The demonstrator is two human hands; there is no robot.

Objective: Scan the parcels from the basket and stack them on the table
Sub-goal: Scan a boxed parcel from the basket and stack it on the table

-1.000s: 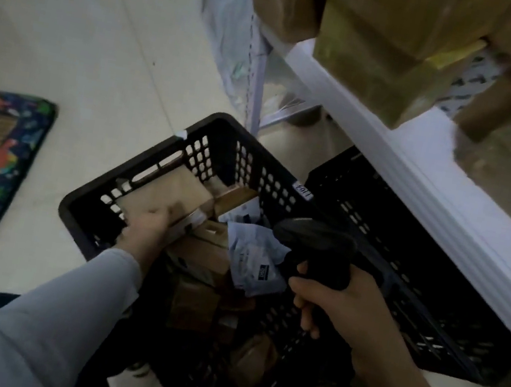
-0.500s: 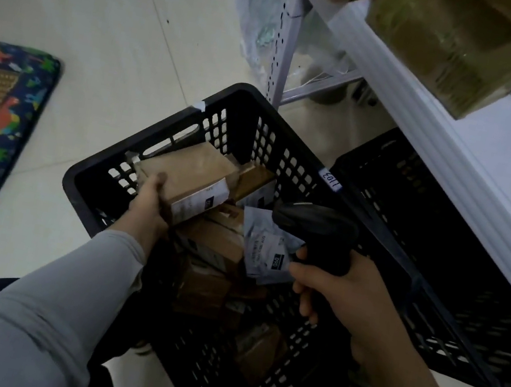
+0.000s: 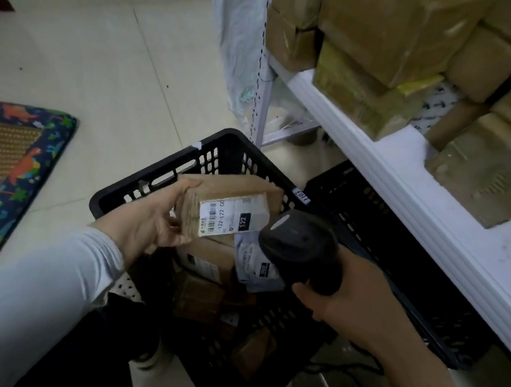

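Observation:
My left hand grips a brown cardboard parcel by its left end, lifted above the black plastic basket. The parcel's white barcode label faces up toward me. My right hand grips a black handheld scanner, whose head sits just right of the label. Several more brown parcels and a grey mailer bag lie inside the basket below.
A white table on the right carries several stacked brown boxes. A second black basket sits under its edge. A dinosaur-print mat lies on the tiled floor at left. A clear plastic sheet hangs by the table leg.
My left hand has lifted the brown parcel out of the basket and turned its label upward. The scanner in my right hand has risen toward the label. The camera tilted up.

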